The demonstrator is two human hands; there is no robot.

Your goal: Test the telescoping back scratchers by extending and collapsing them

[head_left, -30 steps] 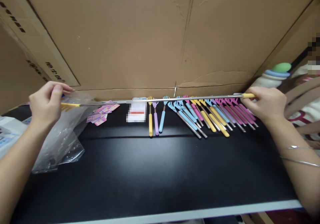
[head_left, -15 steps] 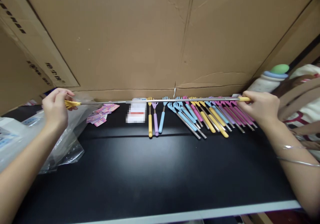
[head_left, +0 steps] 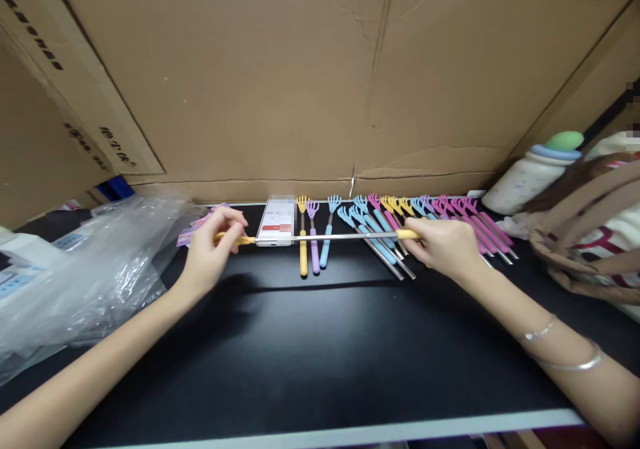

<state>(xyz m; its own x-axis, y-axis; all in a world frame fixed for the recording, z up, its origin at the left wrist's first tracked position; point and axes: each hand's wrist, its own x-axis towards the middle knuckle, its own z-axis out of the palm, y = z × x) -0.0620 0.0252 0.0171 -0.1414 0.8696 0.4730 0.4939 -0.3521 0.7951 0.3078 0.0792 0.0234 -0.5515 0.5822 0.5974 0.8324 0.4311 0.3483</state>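
Observation:
A yellow telescopic back scratcher (head_left: 345,237) stretches level between my two hands above the black table, its metal rod partly drawn out. My left hand (head_left: 213,245) pinches the yellow claw end. Around the yellow handle my right hand (head_left: 443,242) is closed. Behind the rod lie a yellow back scratcher (head_left: 303,255), a purple back scratcher (head_left: 315,252) and a blue back scratcher (head_left: 326,245), spaced side by side. To their right is a slanted row of several more back scratchers (head_left: 383,225) in blue, pink, yellow and purple, partly hidden by my right hand.
A phone (head_left: 275,219) lies at the back, near pink printed cards (head_left: 193,229). Clear plastic bags (head_left: 110,275) cover the left side. A white bottle (head_left: 525,175) and a beige bag (head_left: 595,235) stand at the right. A cardboard wall (head_left: 275,75) closes off the back.
My hands have come closer together, and the back scratcher between them is much shorter. It is also lower and nearer to me.

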